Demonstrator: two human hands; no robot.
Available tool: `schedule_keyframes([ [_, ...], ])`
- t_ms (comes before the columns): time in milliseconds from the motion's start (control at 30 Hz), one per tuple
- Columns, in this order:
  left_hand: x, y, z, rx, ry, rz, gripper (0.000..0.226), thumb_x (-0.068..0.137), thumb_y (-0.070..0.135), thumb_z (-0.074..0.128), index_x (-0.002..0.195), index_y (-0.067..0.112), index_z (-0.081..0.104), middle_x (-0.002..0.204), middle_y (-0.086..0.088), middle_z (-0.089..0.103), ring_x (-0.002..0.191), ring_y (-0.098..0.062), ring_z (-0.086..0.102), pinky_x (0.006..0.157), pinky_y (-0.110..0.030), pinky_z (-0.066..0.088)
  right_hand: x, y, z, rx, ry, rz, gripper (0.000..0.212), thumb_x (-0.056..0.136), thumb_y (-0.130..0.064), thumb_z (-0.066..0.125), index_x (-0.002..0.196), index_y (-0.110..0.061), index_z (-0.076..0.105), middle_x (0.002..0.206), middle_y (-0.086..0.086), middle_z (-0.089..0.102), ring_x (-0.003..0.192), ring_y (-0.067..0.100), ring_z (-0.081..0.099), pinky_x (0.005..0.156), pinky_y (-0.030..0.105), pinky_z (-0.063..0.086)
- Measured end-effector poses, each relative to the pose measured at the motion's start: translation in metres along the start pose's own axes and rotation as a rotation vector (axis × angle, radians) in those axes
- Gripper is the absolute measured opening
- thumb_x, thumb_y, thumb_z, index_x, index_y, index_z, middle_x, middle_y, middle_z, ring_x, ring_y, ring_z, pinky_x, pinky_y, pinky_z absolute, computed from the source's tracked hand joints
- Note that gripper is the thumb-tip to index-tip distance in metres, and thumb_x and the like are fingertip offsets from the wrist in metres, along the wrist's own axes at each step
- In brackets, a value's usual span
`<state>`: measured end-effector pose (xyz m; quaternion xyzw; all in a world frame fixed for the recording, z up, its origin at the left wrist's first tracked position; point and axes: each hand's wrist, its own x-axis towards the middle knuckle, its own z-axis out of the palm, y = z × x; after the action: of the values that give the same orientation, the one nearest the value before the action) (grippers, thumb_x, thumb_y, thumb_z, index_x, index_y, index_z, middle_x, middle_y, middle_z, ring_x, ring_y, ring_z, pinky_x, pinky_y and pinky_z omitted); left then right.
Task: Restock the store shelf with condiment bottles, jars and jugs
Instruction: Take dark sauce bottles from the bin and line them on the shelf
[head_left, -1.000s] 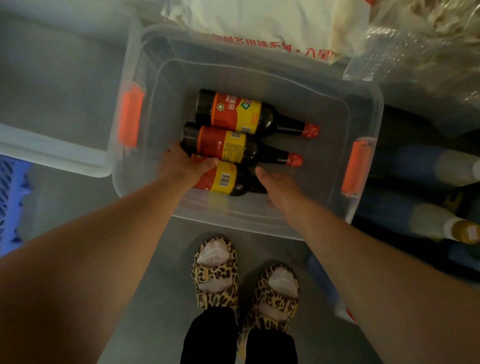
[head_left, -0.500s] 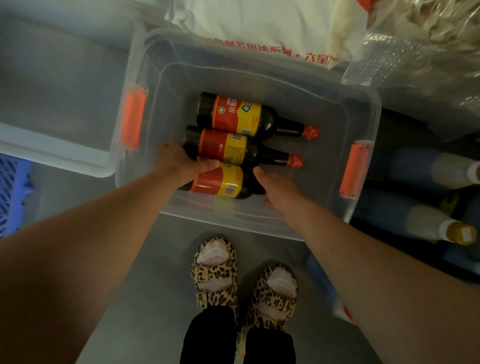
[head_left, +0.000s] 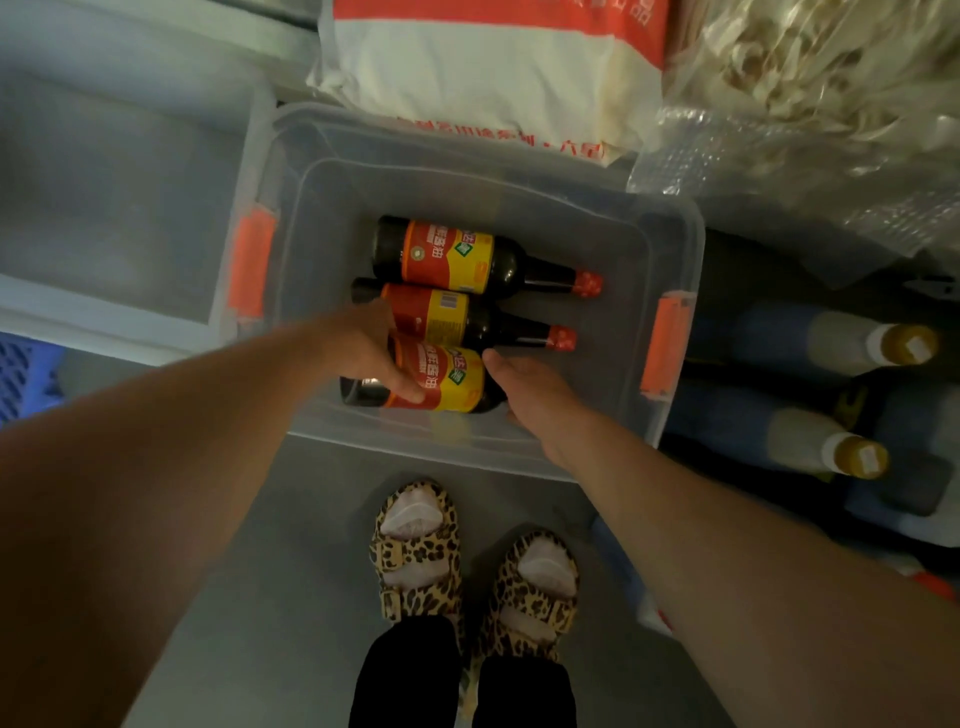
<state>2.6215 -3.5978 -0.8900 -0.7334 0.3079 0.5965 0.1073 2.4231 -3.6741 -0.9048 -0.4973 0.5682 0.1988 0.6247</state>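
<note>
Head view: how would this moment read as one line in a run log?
left hand grips nearest soy sauce bottle body | right hand at its neck end | two other bottles lie in clear bin

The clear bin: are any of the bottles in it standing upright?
No. All three dark bottles, the far one, the middle one and the near one, lie on their sides in the clear bin.

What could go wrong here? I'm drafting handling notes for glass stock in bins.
1. The near bottle lies pressed against the middle bottle; lifting it could knock the two together.
2. The left hand grips only its base end, and the right hand hides the neck, so a firm hold there cannot be confirmed; it might tip or slip.
3. The feet stand right below the bin, under any drop.
</note>
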Motion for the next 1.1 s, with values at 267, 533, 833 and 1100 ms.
schedule_keyframes([
  [267,-0.04,0.042,-0.003,-0.081,-0.061,-0.125,0.109,0.037,0.078,0.083,0.129,0.029,0.052,0.12,-0.001,0.064,0.104,-0.025,0.064,0.095,-0.042,0.052,-0.046,-0.008,-0.011,0.079,0.064,0.022,0.031,0.102,-0.052,0.049,0.111,-0.026,0.064,0.111,-0.001,0.065,0.104,0.018,0.06,0.101,0.035,0.049],
  [533,-0.158,0.047,-0.002,-0.655,-0.087,-0.275,0.103,0.063,0.06,0.083,0.144,0.015,0.038,0.134,-0.02,0.051,0.116,-0.038,0.057,0.089,-0.047,0.054,-0.152,-0.049,-0.01,0.369,0.04,0.204,0.028,0.1,-0.04,0.06,0.115,-0.017,0.061,0.114,0.011,0.062,0.114,0.024,0.061,0.106,0.04,0.051],
  [833,-0.327,0.091,-0.001,-0.99,-0.066,-0.154,0.047,0.076,0.05,0.077,0.101,0.016,0.056,0.098,-0.012,0.066,0.089,-0.023,0.067,0.073,-0.034,0.056,-0.289,-0.094,-0.026,0.688,0.027,0.183,0.044,0.095,-0.038,0.068,0.127,-0.011,0.06,0.118,0.012,0.069,0.105,0.026,0.069,0.097,0.041,0.056],
  [1100,-0.417,0.133,0.047,-0.833,0.298,0.161,0.039,0.065,0.041,0.087,0.097,0.023,0.074,0.084,0.0,0.076,0.076,-0.011,0.073,0.072,-0.03,0.06,-0.392,-0.096,-0.055,0.69,-0.155,0.054,0.068,0.067,-0.042,0.086,0.126,-0.016,0.065,0.115,0.009,0.075,0.11,0.028,0.07,0.097,0.043,0.055],
])
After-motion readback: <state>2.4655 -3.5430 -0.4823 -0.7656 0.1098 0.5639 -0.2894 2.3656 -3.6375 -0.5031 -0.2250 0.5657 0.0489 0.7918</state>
